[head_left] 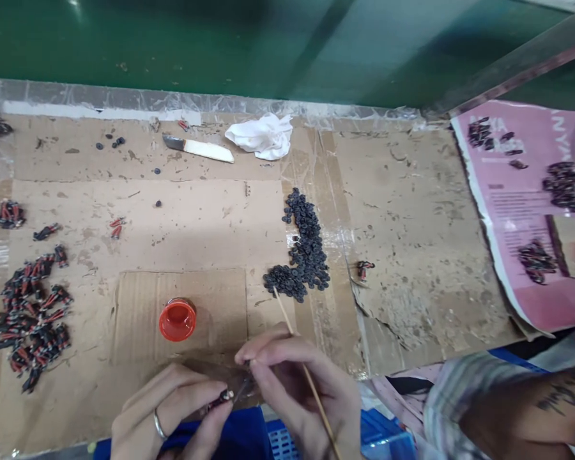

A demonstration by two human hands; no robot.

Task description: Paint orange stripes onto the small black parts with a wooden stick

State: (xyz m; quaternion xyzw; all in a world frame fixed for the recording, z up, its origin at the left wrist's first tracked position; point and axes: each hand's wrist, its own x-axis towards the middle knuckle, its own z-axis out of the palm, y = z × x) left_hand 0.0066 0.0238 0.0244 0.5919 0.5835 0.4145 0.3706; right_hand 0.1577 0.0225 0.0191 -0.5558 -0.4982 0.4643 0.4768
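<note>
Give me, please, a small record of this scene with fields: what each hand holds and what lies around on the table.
left hand: pinches a small dark part, ring on one finger
right hand: holds a thin wooden stick, fingertips at the part
red cap: on cardboard, beyond the left hand
black rings pile: middle of the table
red-black parts heap: left side
knife and white cloth: far edge

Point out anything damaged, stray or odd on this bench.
The cardboard cover is torn and peeling right of the black ring pile. A few rings lie stray near the knife, and one red-black part sits alone by the tear. The left hand and right hand pinch a small part.
</note>
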